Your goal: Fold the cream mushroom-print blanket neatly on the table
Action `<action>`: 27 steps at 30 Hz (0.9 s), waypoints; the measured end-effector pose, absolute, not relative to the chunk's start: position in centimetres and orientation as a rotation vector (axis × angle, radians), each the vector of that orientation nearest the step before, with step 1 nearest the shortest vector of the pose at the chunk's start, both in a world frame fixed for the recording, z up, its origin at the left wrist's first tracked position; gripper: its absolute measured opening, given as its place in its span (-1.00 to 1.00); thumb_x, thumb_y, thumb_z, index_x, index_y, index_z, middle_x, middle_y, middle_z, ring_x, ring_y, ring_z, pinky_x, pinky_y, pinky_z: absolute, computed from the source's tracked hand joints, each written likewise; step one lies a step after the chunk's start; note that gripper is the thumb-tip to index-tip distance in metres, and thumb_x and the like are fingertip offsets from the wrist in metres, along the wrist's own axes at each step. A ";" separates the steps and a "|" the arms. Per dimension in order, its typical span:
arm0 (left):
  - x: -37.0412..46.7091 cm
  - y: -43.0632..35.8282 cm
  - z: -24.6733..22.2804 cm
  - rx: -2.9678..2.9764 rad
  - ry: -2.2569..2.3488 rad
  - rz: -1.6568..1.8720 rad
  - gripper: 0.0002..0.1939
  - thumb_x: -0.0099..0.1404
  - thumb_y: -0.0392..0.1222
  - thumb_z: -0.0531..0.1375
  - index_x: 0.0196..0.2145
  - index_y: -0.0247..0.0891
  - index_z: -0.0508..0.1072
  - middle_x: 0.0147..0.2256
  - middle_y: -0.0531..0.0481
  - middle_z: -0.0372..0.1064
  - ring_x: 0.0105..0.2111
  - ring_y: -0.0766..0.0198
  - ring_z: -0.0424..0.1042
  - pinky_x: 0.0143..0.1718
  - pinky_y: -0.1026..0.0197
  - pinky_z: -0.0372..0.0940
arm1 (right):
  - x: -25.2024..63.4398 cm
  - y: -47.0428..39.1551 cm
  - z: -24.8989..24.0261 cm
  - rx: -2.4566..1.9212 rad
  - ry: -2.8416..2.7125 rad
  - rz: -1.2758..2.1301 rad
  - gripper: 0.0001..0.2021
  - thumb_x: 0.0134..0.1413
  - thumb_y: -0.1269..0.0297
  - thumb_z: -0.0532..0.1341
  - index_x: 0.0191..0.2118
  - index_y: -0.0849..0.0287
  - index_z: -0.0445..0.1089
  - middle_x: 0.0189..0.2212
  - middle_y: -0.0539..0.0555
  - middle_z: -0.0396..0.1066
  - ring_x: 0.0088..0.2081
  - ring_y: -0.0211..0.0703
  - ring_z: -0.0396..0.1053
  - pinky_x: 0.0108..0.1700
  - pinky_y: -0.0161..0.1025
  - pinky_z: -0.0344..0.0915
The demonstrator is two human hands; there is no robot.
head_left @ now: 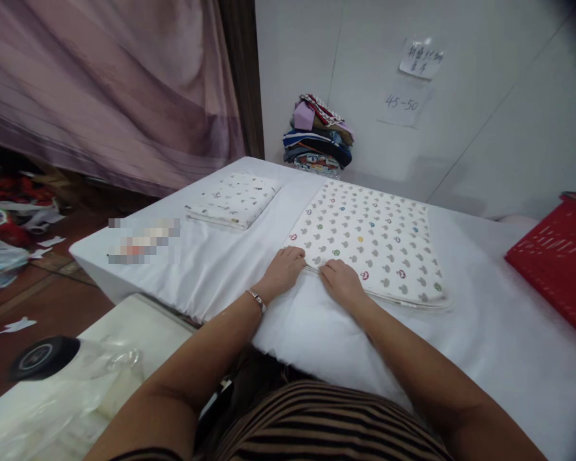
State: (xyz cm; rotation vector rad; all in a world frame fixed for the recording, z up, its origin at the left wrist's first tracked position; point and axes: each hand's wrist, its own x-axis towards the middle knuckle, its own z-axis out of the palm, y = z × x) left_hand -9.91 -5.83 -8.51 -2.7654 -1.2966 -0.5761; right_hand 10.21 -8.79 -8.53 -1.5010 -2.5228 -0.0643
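A white cloth with a grey and coloured mushroom print [372,237] lies folded flat in layers on the white-covered table. My left hand [284,269] grips its near left corner, fingers curled over the edge. Close by on the same near edge, my right hand [340,280] pinches the layers, the thumb hidden from sight. Farther left rests another folded white cloth with a small dark print [235,198], apart from both hands.
A pile of folded clothes [317,137] stands behind the table by the wall. At the right is a red basket [561,256]. A low white surface [144,326] at the left holds clear plastic bags and a black round object [45,356]. A pinkish curtain [125,83] hangs behind.
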 end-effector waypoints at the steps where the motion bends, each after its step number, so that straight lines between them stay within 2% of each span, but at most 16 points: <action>1: -10.0 -5.9 -8.4 -2.774 -1.304 -0.582 -0.77 0.30 -0.34 0.00 -0.30 -0.25 0.46 -0.10 -0.11 0.31 -0.08 0.15 0.24 -0.09 0.08 0.15 | 10.2 -8.7 -8.5 -1.515 -2.514 -0.057 -0.74 0.29 0.30 -0.03 -0.16 0.16 0.41 -0.22 0.16 0.34 -0.17 -0.08 0.23 -0.16 -0.21 0.15; 7: -10.5 -6.2 -8.2 -2.805 -1.336 -0.645 -0.82 0.28 -0.24 0.09 -0.21 -0.22 0.47 -0.02 -0.11 0.29 0.00 0.11 0.23 -0.02 0.05 0.17 | 10.0 -8.7 -8.1 -1.519 -2.486 0.010 -0.74 0.29 0.35 -0.05 -0.18 0.16 0.39 -0.23 0.14 0.36 -0.16 -0.11 0.25 -0.15 -0.25 0.17; 13: -10.8 -6.0 -8.4 -2.772 -1.388 -0.666 -0.82 0.28 -0.25 0.09 -0.29 -0.22 0.50 -0.04 -0.10 0.32 0.00 0.11 0.25 -0.03 0.04 0.18 | 10.0 -8.8 -8.1 -1.523 -2.506 0.024 -0.73 0.30 0.33 -0.05 -0.19 0.16 0.39 -0.22 0.14 0.37 -0.14 -0.11 0.25 -0.14 -0.24 0.17; 19: -11.7 -5.7 -8.5 -2.709 -1.432 -0.741 -0.80 0.30 -0.26 0.06 -0.31 -0.22 0.50 -0.04 -0.11 0.33 0.00 0.13 0.26 -0.03 0.05 0.19 | 9.5 -8.8 -7.4 -1.545 -2.561 -0.040 -0.74 0.28 0.28 -0.02 -0.01 0.15 0.31 -0.19 0.15 0.34 -0.16 -0.07 0.25 -0.19 -0.22 0.17; 23: -11.9 -5.7 -8.5 -2.708 -1.484 -0.764 -0.84 0.25 -0.30 0.09 -0.36 -0.22 0.49 -0.05 -0.09 0.33 0.00 0.15 0.26 -0.01 0.06 0.19 | 8.3 -8.3 -6.9 -1.531 -2.660 -0.153 -0.77 0.26 0.38 -0.03 -0.08 0.19 0.32 -0.19 0.18 0.32 -0.17 -0.06 0.23 -0.19 -0.21 0.17; 27: -12.0 -5.7 -8.4 -2.719 -1.527 -0.794 -0.85 0.21 -0.31 0.11 -0.35 -0.21 0.49 -0.06 -0.09 0.33 -0.01 0.14 0.27 0.00 0.05 0.19 | 6.7 -7.5 -6.7 -1.486 -2.736 -0.197 -0.76 0.25 0.42 -0.04 -0.06 0.22 0.29 -0.16 0.20 0.31 -0.14 -0.04 0.23 -0.17 -0.19 0.18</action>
